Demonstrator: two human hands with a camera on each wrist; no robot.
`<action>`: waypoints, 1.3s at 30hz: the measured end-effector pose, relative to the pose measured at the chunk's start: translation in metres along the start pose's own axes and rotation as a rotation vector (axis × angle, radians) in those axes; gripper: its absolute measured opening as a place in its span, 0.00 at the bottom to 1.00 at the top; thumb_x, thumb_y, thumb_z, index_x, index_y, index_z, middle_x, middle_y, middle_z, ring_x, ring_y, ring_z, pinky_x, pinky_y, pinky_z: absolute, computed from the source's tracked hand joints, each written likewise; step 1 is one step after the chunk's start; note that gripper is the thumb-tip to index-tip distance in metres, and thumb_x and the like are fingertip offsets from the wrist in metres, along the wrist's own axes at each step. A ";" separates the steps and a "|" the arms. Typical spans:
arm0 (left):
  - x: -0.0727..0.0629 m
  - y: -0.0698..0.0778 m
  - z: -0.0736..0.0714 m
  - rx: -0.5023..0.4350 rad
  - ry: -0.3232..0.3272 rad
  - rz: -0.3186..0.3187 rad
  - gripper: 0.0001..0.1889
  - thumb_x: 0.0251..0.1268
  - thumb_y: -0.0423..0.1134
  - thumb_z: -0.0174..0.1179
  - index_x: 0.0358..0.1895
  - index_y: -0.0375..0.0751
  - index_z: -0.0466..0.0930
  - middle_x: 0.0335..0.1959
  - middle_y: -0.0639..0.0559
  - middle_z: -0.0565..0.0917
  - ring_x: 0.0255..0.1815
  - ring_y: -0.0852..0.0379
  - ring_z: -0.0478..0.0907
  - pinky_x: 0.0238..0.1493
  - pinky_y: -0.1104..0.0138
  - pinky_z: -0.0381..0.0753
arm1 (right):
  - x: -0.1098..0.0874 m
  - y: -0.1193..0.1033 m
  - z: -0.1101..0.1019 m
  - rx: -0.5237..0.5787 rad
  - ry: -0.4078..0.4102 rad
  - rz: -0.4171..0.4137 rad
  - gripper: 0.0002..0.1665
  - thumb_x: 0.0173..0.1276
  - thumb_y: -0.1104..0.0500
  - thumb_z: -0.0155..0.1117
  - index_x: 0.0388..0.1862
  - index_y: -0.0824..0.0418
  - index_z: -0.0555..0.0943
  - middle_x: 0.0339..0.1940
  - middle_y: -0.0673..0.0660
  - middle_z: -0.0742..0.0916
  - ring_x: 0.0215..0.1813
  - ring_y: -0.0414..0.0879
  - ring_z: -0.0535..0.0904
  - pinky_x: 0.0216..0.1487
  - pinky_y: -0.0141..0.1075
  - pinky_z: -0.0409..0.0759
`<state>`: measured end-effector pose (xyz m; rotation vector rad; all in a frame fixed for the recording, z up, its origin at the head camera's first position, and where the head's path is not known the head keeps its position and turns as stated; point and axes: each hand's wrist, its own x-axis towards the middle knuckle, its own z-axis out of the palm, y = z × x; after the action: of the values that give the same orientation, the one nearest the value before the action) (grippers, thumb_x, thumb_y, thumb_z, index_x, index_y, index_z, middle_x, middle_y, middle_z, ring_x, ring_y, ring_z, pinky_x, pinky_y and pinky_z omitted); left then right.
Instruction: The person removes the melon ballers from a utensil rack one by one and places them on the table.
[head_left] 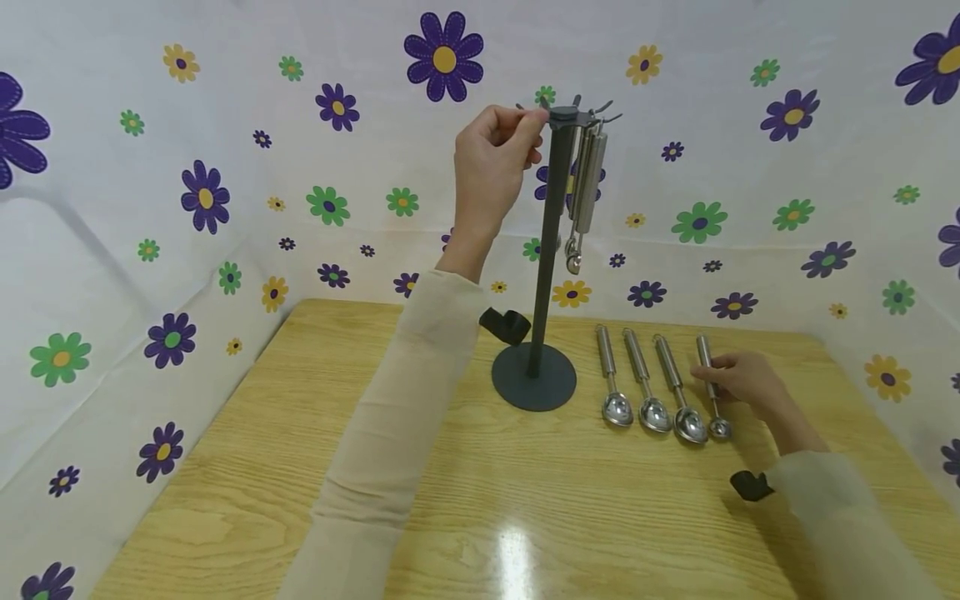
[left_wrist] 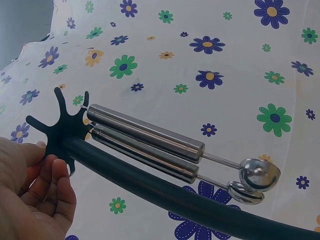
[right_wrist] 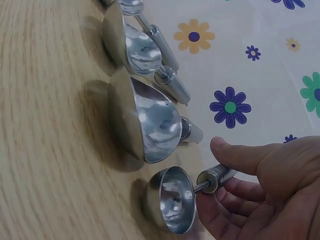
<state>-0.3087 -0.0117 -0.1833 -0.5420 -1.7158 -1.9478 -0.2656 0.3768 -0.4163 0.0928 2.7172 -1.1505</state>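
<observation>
My left hand (head_left: 491, 162) pinches a hook at the top of a dark metal stand (head_left: 550, 250), thumb and fingertips on the hook in the left wrist view. Two steel scoops (left_wrist: 145, 132) with tubular handles hang from the stand's other side, bowls down. On the table, my right hand (head_left: 746, 383) has its fingers around the handle of a small steel scoop (right_wrist: 177, 200), whose bowl faces up. Three larger scoops (head_left: 652, 412) lie in a row to the left of it, handles pointing to the back.
The stand's round base (head_left: 534, 379) rests on a wooden table (head_left: 300, 467). Behind and at the sides hangs a white cloth (head_left: 360, 150) printed with flowers. Bare hooks (left_wrist: 60, 100) spread from the stand's top. Black wrist mounts (head_left: 506, 325) sit at both cuffs.
</observation>
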 end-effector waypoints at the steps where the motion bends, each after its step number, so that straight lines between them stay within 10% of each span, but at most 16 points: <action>1: 0.000 0.000 0.000 0.000 0.000 -0.001 0.08 0.75 0.34 0.63 0.45 0.30 0.82 0.30 0.48 0.82 0.28 0.56 0.78 0.41 0.70 0.84 | 0.000 0.000 0.001 -0.015 0.007 -0.004 0.34 0.76 0.51 0.67 0.58 0.84 0.75 0.39 0.62 0.86 0.36 0.45 0.82 0.39 0.37 0.85; 13: 0.000 0.000 0.001 0.010 0.005 -0.004 0.08 0.75 0.34 0.63 0.45 0.30 0.82 0.31 0.48 0.82 0.28 0.56 0.79 0.42 0.70 0.84 | 0.001 0.000 0.011 -0.207 0.069 -0.017 0.31 0.74 0.48 0.68 0.48 0.79 0.83 0.32 0.63 0.87 0.34 0.52 0.79 0.34 0.39 0.79; 20: 0.000 -0.001 0.000 0.006 0.007 -0.009 0.08 0.75 0.34 0.63 0.46 0.30 0.82 0.31 0.48 0.82 0.28 0.56 0.79 0.41 0.70 0.84 | 0.003 0.002 0.016 -0.258 0.094 -0.029 0.33 0.72 0.48 0.69 0.52 0.80 0.81 0.45 0.75 0.86 0.39 0.59 0.84 0.45 0.53 0.84; 29: 0.000 -0.001 0.000 0.005 0.002 -0.014 0.08 0.76 0.35 0.62 0.45 0.31 0.82 0.31 0.48 0.82 0.29 0.56 0.79 0.42 0.70 0.84 | 0.002 0.001 0.014 -0.235 0.077 -0.034 0.31 0.72 0.47 0.69 0.48 0.79 0.84 0.35 0.66 0.88 0.33 0.51 0.81 0.32 0.38 0.80; 39: -0.001 -0.001 0.001 -0.007 0.004 -0.013 0.08 0.75 0.35 0.62 0.45 0.31 0.82 0.30 0.48 0.82 0.28 0.56 0.79 0.41 0.70 0.84 | -0.004 0.001 0.002 -0.189 0.068 -0.015 0.43 0.82 0.40 0.52 0.65 0.82 0.72 0.48 0.77 0.84 0.47 0.66 0.82 0.50 0.56 0.82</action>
<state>-0.3086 -0.0103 -0.1842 -0.5308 -1.7148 -1.9632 -0.2611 0.3761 -0.4172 0.0857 2.8758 -0.9041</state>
